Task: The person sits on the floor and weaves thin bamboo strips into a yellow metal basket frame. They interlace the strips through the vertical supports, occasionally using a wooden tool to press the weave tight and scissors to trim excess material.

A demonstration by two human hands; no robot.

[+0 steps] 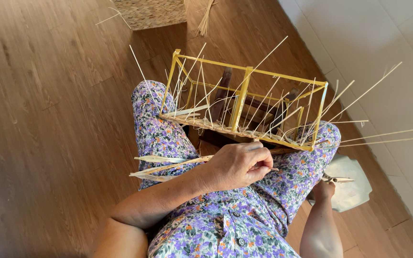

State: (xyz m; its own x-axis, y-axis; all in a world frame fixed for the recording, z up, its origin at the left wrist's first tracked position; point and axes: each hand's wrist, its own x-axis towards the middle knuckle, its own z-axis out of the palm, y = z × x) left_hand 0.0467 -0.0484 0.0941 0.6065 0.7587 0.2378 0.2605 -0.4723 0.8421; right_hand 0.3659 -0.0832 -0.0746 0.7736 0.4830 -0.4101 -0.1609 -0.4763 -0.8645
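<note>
Seen from above, seated on a wood floor [48,119], knees up in flowered cloth. Resting across the knees: a yellow frame [243,98], box-shaped, with pale thin stalks [264,102] standing up from its near edge and fanning outward — propped there, probably, so the woven bottom edge sits close to the hands.

Left hand [239,165] curled nearly closed just below the frame's near rail, fingers pinched round several flat pale strips [168,167] that trail off leftward over the thigh; held low and tight, most likely to keep the strands taut against the weave.

Right hand [325,188] down beside the right knee, mostly hidden by the leg — closed on what looks like a small pair of scissors [338,180], though the grip itself cannot be made out clearly. Beneath it, a pale round cushion [354,184].

Further off, a woven basket [149,13] and a loose bundle of stalks [206,21].
</note>
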